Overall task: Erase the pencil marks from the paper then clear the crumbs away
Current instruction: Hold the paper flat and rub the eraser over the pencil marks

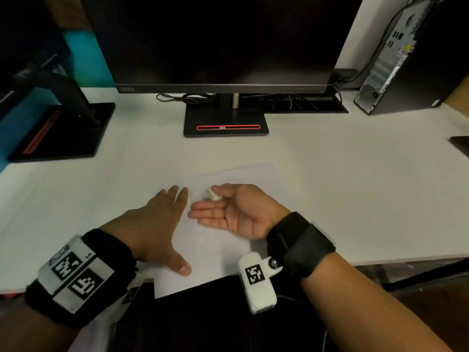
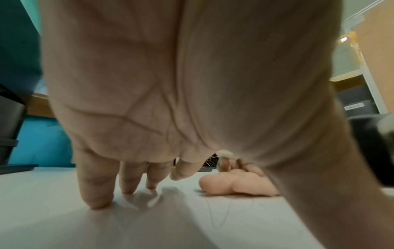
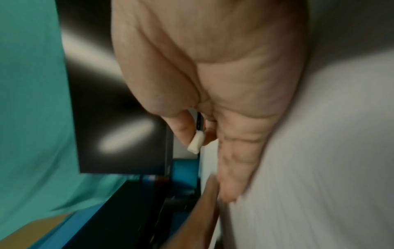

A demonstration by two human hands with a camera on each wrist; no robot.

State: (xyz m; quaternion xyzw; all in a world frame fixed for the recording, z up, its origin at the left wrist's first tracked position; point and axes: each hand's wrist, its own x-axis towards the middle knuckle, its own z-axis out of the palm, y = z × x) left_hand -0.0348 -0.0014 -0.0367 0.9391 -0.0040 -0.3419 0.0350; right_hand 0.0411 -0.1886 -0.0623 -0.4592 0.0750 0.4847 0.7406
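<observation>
The left hand [image 1: 157, 222] lies flat, palm down, fingers straight, at lower centre-left of the head view. The right hand [image 1: 236, 212], just beside it, is turned on its edge, thumb and forefinger pinching, other fingers extended.

A white sheet of paper [image 1: 215, 240] lies flat on the white worktop [image 1: 330, 199], its near corner overhanging the edge. A small white eraser [image 1: 214, 194] is pinched just above it.

head: dim room, white desk [image 1: 330, 174] the brightest area, corners vignetted, straight edges bowed by the wide lens | left wrist: soft focus, faint finger shadows on paper [image 2: 149, 219] | right wrist: heavy motion blur, smeared glare streaks on monitor [image 3: 119, 118]
</observation>
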